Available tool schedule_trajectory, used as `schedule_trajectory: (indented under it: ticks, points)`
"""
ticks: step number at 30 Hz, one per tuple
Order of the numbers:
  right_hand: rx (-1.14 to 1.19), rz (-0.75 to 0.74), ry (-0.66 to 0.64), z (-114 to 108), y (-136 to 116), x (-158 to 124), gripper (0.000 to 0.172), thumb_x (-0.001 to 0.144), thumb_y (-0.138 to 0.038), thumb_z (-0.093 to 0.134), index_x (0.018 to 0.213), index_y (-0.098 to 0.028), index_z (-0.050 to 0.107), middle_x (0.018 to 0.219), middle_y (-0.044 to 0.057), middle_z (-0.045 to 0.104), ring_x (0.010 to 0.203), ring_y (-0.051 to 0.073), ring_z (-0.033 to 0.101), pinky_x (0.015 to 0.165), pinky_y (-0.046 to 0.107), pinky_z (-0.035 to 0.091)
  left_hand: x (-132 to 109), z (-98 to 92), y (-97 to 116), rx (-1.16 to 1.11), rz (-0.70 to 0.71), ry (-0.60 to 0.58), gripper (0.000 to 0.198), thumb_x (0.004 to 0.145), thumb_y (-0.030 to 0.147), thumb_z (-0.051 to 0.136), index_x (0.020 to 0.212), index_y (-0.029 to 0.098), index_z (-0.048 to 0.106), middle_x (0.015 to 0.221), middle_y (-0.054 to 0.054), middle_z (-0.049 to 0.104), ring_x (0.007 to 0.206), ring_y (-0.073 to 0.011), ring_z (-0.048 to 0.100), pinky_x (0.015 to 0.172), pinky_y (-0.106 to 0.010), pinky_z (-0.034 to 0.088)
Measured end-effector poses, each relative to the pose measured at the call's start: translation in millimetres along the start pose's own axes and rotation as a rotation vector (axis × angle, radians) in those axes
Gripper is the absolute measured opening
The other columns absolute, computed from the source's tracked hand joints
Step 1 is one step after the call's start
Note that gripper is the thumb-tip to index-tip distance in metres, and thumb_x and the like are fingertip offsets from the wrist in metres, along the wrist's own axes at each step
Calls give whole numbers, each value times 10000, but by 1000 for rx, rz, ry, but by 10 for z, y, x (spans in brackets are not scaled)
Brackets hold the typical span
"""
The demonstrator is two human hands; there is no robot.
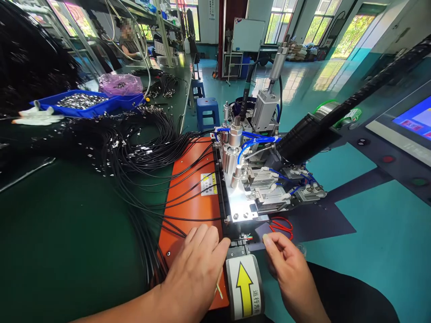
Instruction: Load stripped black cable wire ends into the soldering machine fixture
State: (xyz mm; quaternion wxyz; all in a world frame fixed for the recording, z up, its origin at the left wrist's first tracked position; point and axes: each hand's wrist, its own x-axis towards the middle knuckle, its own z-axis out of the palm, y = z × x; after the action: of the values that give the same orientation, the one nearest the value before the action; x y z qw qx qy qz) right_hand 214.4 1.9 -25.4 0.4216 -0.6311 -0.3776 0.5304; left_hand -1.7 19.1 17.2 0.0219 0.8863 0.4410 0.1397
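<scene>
the left hand [198, 264] lies over the orange plate [198, 211], its grip hidden from view; the right hand [288, 262] pinches narrowly beside coloured wire ends [249, 237], jutting from the black holder [237, 242], presumably to stay exposed.

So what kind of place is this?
It looks like a factory workshop, probably one that works with cables. There's a metal machine with blue tubes, lots of black cables heaped on a long green bench, and a blue tray full of small shiny pieces.
</scene>
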Motion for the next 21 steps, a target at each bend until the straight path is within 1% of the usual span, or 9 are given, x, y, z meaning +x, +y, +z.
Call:
schedule_trajectory:
  ticks: [2, 4, 8, 11, 13, 15, 17, 19, 21]
  points:
    - [15, 28, 13, -41, -17, -24, 360, 887, -563, 605, 881, -203, 614, 555, -62, 425, 489, 111, 422, 436, 216, 319, -32, -28, -5, 28, 23, -53, 450, 685, 17, 486, 1106, 147, 579, 838, -67, 483, 763, -233, 420, 702, -397, 427]
    - [25, 39, 34, -52, -55, -57, 362, 873, -569, 617, 853, -208, 602, 525, -74, 377, 465, 108, 402, 418, 216, 296, -63, -39, -9, 44, 36, -86, 576, 608, 46, 516, 1177, 124, 549, 851, -75, 497, 753, -238, 434, 683, -402, 447]
    - [9, 4, 95, -28, -134, -138, 348, 863, -553, 628, 791, -214, 589, 518, -57, 412, 475, 117, 436, 418, 218, 308, -98, -13, -25, 49, 32, -146, 725, 585, 46, 526, 1301, 133, 458, 926, -84, 544, 780, -244, 519, 668, -374, 485]
    - [-51, -8, 122, -32, -149, -182, 350, 860, -561, 615, 773, -224, 585, 527, -38, 480, 473, 133, 468, 416, 227, 329, -101, 5, -47, 86, 15, -199, 748, 593, 15, 505, 1323, 155, 425, 923, -65, 566, 721, -224, 556, 584, -321, 459]
    - [-121, -28, 123, -50, -137, -224, 345, 865, -561, 602, 776, -228, 596, 558, -23, 532, 485, 143, 491, 427, 231, 358, -105, -9, -62, 75, 3, -233, 676, 623, -6, 486, 1274, 175, 454, 874, -42, 567, 675, -210, 560, 552, -303, 433]
    - [-204, -95, 105, -63, -115, -306, 323, 882, -526, 593, 769, -224, 613, 616, -5, 572, 535, 150, 523, 475, 231, 409, -114, -40, -77, -15, -31, -260, 503, 690, -15, 463, 1142, 202, 510, 828, -22, 557, 670, -199, 566, 566, -296, 428]
    - [-260, -201, 74, -56, -83, -431, 295, 908, -458, 577, 741, -218, 605, 667, 1, 570, 591, 148, 534, 532, 227, 435, -124, -70, -96, -146, -71, -271, 327, 781, 5, 441, 1014, 220, 521, 837, -17, 555, 706, -192, 575, 602, -293, 433]
    - [-280, -287, 43, -28, -39, -568, 277, 928, -392, 551, 716, -214, 571, 683, -6, 534, 598, 133, 509, 534, 222, 411, -130, -86, -110, -253, -75, -263, 235, 860, 45, 418, 973, 228, 512, 876, -19, 559, 733, -181, 575, 616, -284, 430]
    - [-303, -337, 2, 4, 12, -676, 250, 928, -342, 535, 715, -211, 551, 693, -13, 507, 590, 121, 484, 524, 224, 380, -128, -94, -112, -311, -45, -230, 179, 912, 87, 398, 942, 227, 506, 864, -16, 551, 712, -169, 563, 597, -271, 413]
